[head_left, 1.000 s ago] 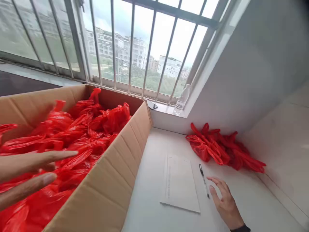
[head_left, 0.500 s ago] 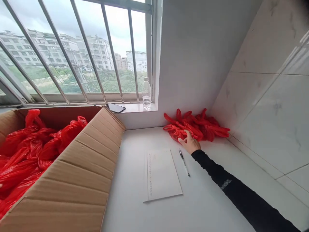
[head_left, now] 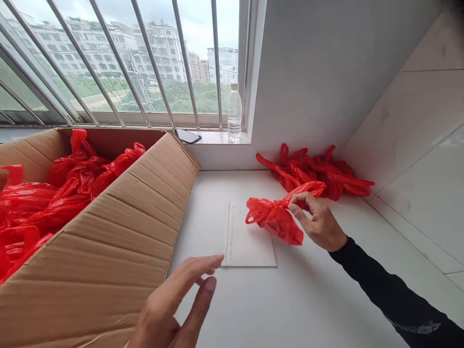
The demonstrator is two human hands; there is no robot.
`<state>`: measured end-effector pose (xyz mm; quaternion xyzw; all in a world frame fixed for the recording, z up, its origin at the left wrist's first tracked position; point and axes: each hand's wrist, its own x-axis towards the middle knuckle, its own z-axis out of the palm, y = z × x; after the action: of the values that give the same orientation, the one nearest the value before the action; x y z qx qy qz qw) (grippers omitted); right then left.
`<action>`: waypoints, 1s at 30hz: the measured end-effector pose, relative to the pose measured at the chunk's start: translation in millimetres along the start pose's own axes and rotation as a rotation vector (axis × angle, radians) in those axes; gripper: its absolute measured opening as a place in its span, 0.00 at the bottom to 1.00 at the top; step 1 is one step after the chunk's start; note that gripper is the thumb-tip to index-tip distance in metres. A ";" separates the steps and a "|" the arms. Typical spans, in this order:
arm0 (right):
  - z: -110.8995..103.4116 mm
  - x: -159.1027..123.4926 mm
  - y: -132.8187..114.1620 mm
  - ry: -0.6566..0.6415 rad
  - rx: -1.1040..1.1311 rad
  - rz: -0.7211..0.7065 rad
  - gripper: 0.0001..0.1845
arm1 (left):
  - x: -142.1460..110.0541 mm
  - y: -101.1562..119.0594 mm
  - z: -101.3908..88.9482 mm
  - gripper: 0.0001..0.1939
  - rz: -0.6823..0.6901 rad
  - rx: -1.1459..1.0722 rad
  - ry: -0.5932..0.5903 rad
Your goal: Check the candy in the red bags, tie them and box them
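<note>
Fingers [head_left: 303, 197] of the right hand [head_left: 319, 222] are clamped on a tied red plastic bag [head_left: 281, 224], with thumb and forefinger pinching it close to its gathered neck. It hides the far right corner of a white paper pad [head_left: 250, 249] from view; whether its underside touches the pad cannot be told. A column of small marks runs down the pad's left edge, and the pad lies flat on the white bench [head_left: 232, 314]. Near the pad's near left corner is the left hand [head_left: 181, 299], its thumb and fingers apart with nothing between them. At the bench's far right corner, more red plastic bags [head_left: 308, 171] lie in a heap against the wall [head_left: 308, 82], their loop handles sticking up. A black sleeve [head_left: 380, 285] covers the right forearm. On the left, a large open cardboard box [head_left: 119, 241] holds many red bags [head_left: 68, 188]. Beyond the bench's far edge, a phone [head_left: 187, 136] lies on the windowsill [head_left: 215, 137], and a clear plastic bottle [head_left: 235, 113] stands upright to its right, beside the barred window [head_left: 145, 63].
</note>
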<state>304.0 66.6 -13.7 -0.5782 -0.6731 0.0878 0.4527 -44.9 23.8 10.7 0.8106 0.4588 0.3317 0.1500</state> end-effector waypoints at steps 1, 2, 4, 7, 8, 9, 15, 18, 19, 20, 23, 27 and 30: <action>0.5 -13.6 -9.8 -0.060 0.041 -0.023 0.08 | 4.5 7.4 9.3 0.21 -0.012 -0.014 -0.016; 2.2 -26.3 -18.4 -0.127 0.092 -0.048 0.07 | 9.1 13.5 20.5 0.22 -0.008 -0.027 -0.040; 7.5 -47.6 -31.6 -0.248 0.201 -0.089 0.03 | 15.8 20.7 45.0 0.23 0.002 -0.065 -0.122; 15.2 -69.0 -40.3 -0.331 0.300 -0.079 0.03 | 15.6 22.8 75.0 0.13 -0.068 -0.188 -0.330; 16.8 -74.1 -40.6 -0.336 0.313 -0.053 0.04 | 13.7 22.5 81.0 0.12 -0.116 -0.244 -0.393; 17.8 -78.8 -40.0 -0.334 0.319 -0.015 0.04 | 11.5 22.3 84.8 0.13 -0.168 -0.299 -0.436; 21.1 -106.1 -38.7 -0.259 0.183 0.209 0.29 | 5.1 26.1 84.6 0.14 -0.338 -0.468 -0.410; 26.5 -112.6 -43.3 -0.336 0.279 0.214 0.35 | 3.2 29.9 84.8 0.10 -0.323 -0.464 -0.431; 28.1 -112.8 -44.5 -0.362 0.318 0.212 0.34 | 2.2 30.4 85.3 0.10 -0.312 -0.445 -0.437; 29.2 -112.2 -45.2 -0.375 0.343 0.206 0.33 | 1.0 30.2 85.7 0.10 -0.308 -0.426 -0.436; 27.5 -108.8 -44.7 -0.377 0.331 0.192 0.30 | -3.4 24.8 85.7 0.13 -0.368 -0.417 -0.380; 16.2 -106.2 -40.4 -0.369 0.271 0.233 0.21 | -10.5 9.5 79.1 0.13 -0.464 -0.473 -0.279; 7.6 -105.1 -37.5 -0.302 0.224 0.230 0.14 | -14.9 -2.8 70.1 0.13 -0.528 -0.474 -0.178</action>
<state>264.1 -32.4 -47.4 -0.5777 -0.6488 0.2988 0.3951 -4.8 17.0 -48.3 0.6324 0.5479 0.3070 0.4534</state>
